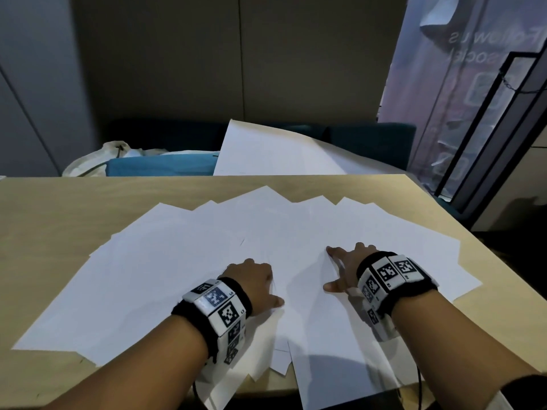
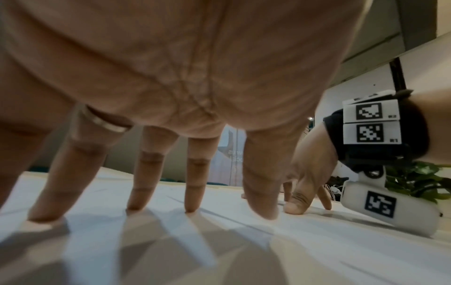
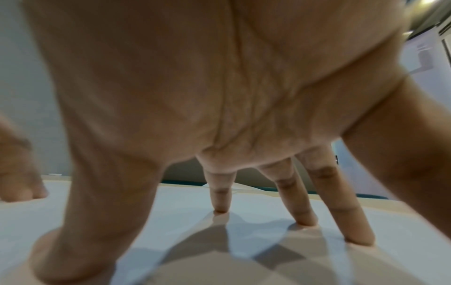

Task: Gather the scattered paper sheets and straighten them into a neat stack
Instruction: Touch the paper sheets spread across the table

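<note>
Several white paper sheets [image 1: 207,261] lie fanned out and overlapping across a light wooden table [image 1: 44,208]. My left hand [image 1: 254,279] rests on the sheets near the middle, its straight fingertips [image 2: 192,209] pressing down on the paper [image 2: 97,250]. My right hand [image 1: 346,267] is a little to the right, fingers spread, and its fingertips [image 3: 220,210] also press on the paper [image 3: 171,212]. Neither hand holds a sheet. Some sheets overhang the table's near edge between my forearms.
A large white sheet [image 1: 275,152] leans up behind the table's far edge against dark teal seats [image 1: 370,140]. A blue bag [image 1: 159,167] and a pale plastic bag [image 1: 97,161] sit behind the table on the left. The table's right edge [image 1: 438,202] drops off beside a dark-framed panel.
</note>
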A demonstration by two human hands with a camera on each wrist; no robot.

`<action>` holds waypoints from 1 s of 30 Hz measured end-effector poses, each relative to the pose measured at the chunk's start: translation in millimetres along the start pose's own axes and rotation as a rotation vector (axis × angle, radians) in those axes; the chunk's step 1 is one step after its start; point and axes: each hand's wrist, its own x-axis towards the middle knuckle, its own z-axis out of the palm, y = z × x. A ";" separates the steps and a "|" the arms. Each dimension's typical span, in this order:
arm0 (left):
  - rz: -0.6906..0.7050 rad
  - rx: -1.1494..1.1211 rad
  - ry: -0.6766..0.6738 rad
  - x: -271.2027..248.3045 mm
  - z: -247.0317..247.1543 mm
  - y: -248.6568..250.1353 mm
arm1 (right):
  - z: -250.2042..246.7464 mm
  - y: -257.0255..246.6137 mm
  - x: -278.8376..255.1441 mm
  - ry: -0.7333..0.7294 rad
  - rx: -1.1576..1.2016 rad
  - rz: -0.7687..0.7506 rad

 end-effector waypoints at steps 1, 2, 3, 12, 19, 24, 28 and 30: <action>0.007 -0.001 -0.002 1.0 -0.8 0.2 | 0.3 0.4 1.1 0.004 -0.003 -0.006; 0.014 -0.003 -0.006 1.0 -1.0 0.7 | 1.5 1.4 2.7 0.012 -0.002 -0.013; 0.018 -0.007 -0.012 1.5 -1.6 1.2 | 1.5 2.1 4.0 0.015 0.004 -0.019; 0.073 -0.029 -0.029 -1.9 2.0 -0.6 | -1.6 6.0 9.1 -0.015 0.004 -0.046; 0.078 -0.058 -0.011 0.4 -4.0 -9.2 | -33.1 82.7 54.1 0.001 0.276 0.117; 0.058 -0.061 0.006 3.0 -4.4 -9.9 | -13.4 144.0 78.6 0.064 0.232 0.327; 0.044 -0.067 0.012 5.6 -2.7 -8.1 | -26.7 142.8 44.7 -0.053 0.287 0.374; 0.032 -0.082 0.019 6.5 -2.1 -7.9 | -27.5 147.4 48.0 -0.014 0.319 0.394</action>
